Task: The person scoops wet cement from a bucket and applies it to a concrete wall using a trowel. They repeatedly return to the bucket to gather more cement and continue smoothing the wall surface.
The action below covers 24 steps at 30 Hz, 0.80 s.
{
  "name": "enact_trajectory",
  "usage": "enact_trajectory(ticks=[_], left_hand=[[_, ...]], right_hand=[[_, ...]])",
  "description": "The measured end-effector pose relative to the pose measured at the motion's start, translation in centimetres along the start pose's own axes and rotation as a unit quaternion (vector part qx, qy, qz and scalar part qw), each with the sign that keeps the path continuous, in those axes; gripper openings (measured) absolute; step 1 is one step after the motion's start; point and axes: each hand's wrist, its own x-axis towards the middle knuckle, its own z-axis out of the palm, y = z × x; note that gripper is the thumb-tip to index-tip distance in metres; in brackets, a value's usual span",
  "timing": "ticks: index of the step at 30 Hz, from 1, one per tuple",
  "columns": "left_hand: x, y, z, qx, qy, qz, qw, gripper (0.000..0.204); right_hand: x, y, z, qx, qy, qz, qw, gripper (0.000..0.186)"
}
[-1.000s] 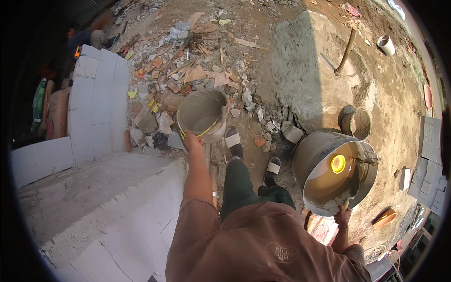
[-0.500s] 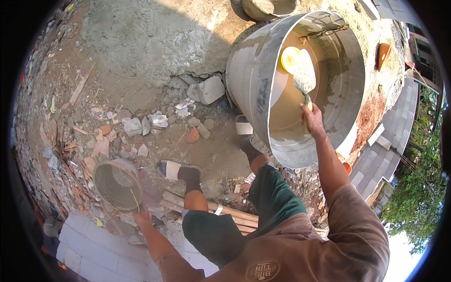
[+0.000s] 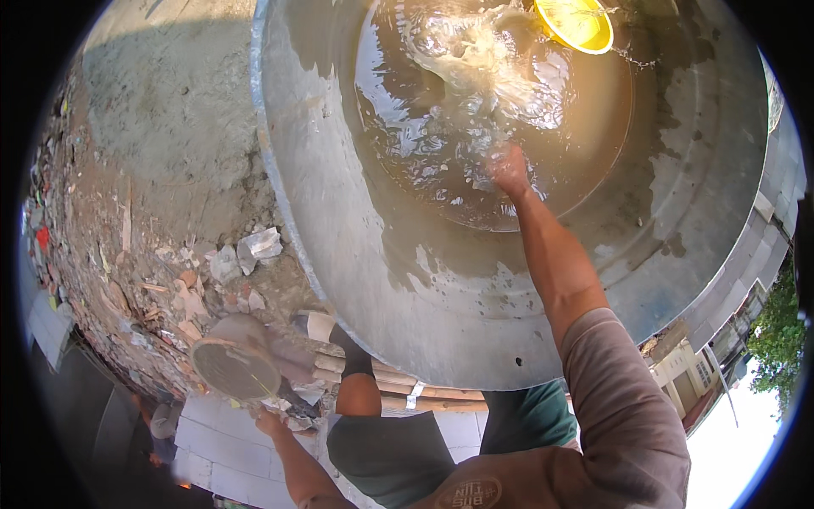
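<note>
My right hand (image 3: pixel 510 170) is closed and dips into the muddy water (image 3: pixel 585 144) of a large grey tub (image 3: pixel 339 212). The trowel in its grip is hidden under splashing water; half a second ago it showed plainly. Beyond that hand, a yellow bowl (image 3: pixel 585 24) floats tilted, with drops flying around it. Down at my left side, my left hand (image 3: pixel 270 420) is closed by the rim of a grey bucket (image 3: pixel 236 371). The bucket hangs tipped from its thin handle, which is hard to make out now.
Broken bricks and stones (image 3: pixel 257 246) litter the dirt left of the tub. Bamboo poles (image 3: pixel 441 397) lie by my legs, beside pale paving blocks (image 3: pixel 225 437). A smear of grey mortar (image 3: pixel 170 110) covers the ground at the upper left.
I have leaned in over the tub, which now fills more of the view. My right hand has plunged the trowel into the water, raising a splash and tilting the yellow bowl.
</note>
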Motion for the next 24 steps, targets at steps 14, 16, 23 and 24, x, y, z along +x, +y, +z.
enact_trajectory(ticks=[14, 16, 23, 24], left_hand=[[-37.6, 17.1, -3.2, -0.22, -0.173, 0.551, 0.787, 0.038], [-44.9, 18.1, -2.2, -0.263, -0.365, 0.588, 0.673, 0.034], [-56.0, 24.2, 21.0, -0.073, -0.543, 0.307, 0.778, 0.051], [-56.3, 24.6, 23.6, -0.061, -0.54, 0.305, 0.782, 0.055]], right_hand=[[-9.6, -4.7, -14.1, 0.178, 0.114, 0.246, 0.946, 0.049], [-10.7, -4.7, -16.6, 0.221, 0.083, 0.237, 0.942, 0.056], [-8.1, -3.8, -15.8, 0.297, 0.032, 0.19, 0.935, 0.064], [-7.8, -4.1, -15.1, 0.299, 0.031, 0.178, 0.937, 0.063]])
